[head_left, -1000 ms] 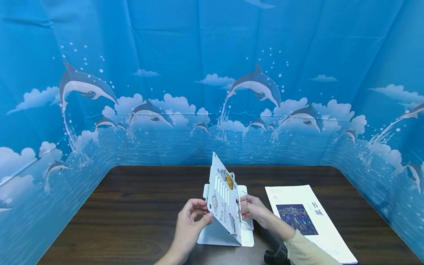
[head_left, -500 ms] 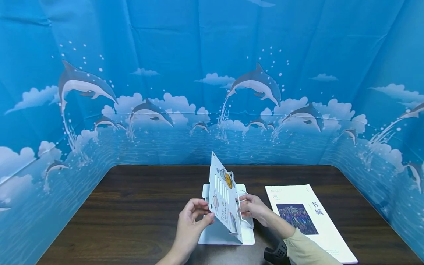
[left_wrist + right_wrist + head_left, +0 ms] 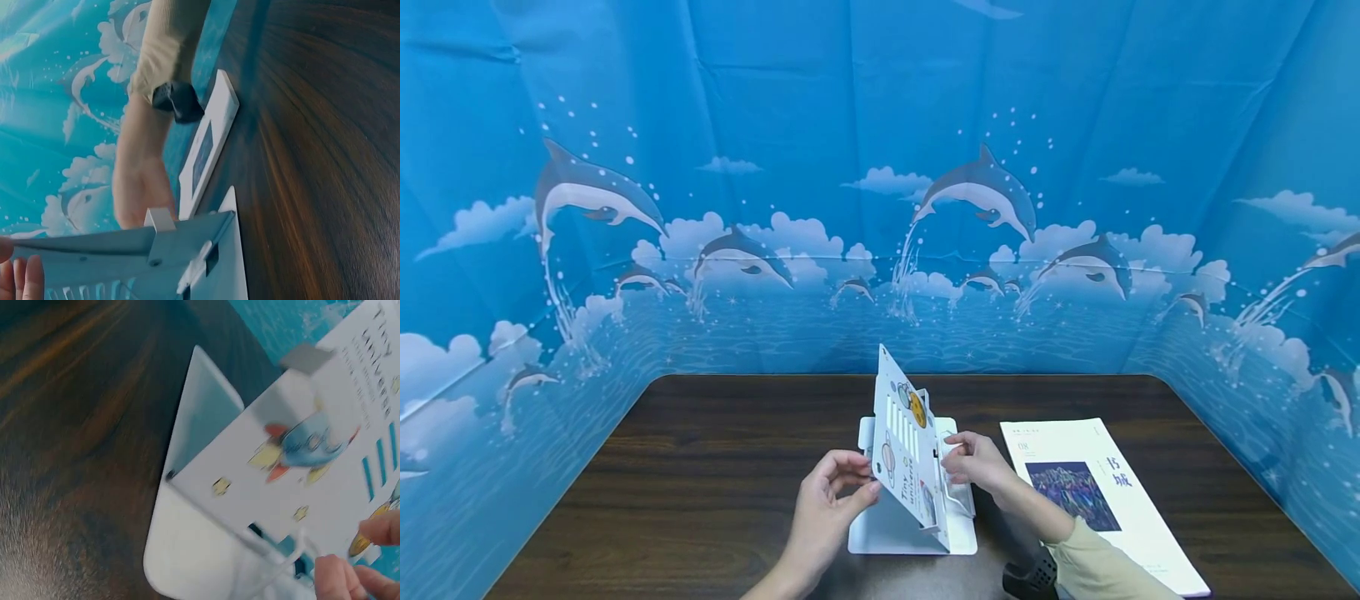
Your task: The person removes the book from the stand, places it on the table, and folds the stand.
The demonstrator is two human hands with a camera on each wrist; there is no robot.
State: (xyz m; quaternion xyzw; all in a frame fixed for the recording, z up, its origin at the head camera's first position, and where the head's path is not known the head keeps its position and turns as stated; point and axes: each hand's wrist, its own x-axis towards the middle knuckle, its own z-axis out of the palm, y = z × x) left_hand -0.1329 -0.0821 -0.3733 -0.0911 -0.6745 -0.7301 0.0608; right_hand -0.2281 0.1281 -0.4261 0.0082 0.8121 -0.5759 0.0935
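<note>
A white book stand (image 3: 889,492) with cartoon planets and "Tiny universe" printed on its panel stands in the middle of the table. Its panel leans up from a flat base plate (image 3: 891,533). My left hand (image 3: 826,508) pinches the panel's left edge between thumb and fingers. On the other side, my right hand (image 3: 983,468) hovers by the panel's lower edge, thumb and fingers apart. Close to those fingers, a white bent wire (image 3: 284,565) crosses the base in the right wrist view. Whether a fingertip touches the stand is unclear.
A white magazine (image 3: 1138,521) with a dark picture on its cover lies right of the stand, under the right forearm. Dark wood tabletop (image 3: 700,500) surrounds both. A blue dolphin-print curtain (image 3: 820,208) rises behind the table and along its sides.
My right hand has drawn back and slightly up from the wire behind the panel, its fingers spreading. The left hand keeps its pinch, and the stand has hardly moved.
</note>
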